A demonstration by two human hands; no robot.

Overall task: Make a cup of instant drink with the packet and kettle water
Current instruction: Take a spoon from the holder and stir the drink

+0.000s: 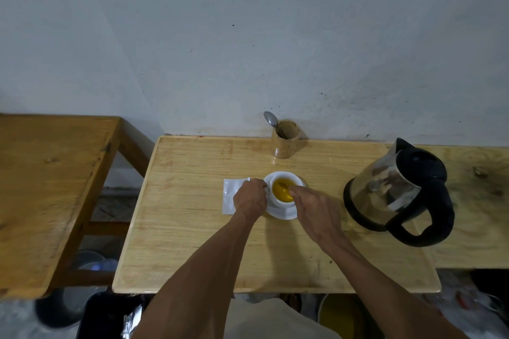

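A white cup [286, 199] full of yellow-orange drink stands on a white saucer [283, 213] near the middle of the light wooden table [192, 228]. My left hand [250, 198] is closed at the cup's left side, where the handle seems to be. My right hand [316, 209] pinches a spoon [283, 187] whose bowl is in the drink. A white packet [230, 195] lies flat left of the saucer, partly under my left hand. The steel and black kettle [396, 195] stands to the right.
A wooden holder [285, 140] with a second spoon [271, 120] stands at the back by the wall. A darker wooden table [49, 187] is to the left, across a gap. Buckets and bags lie on the floor below.
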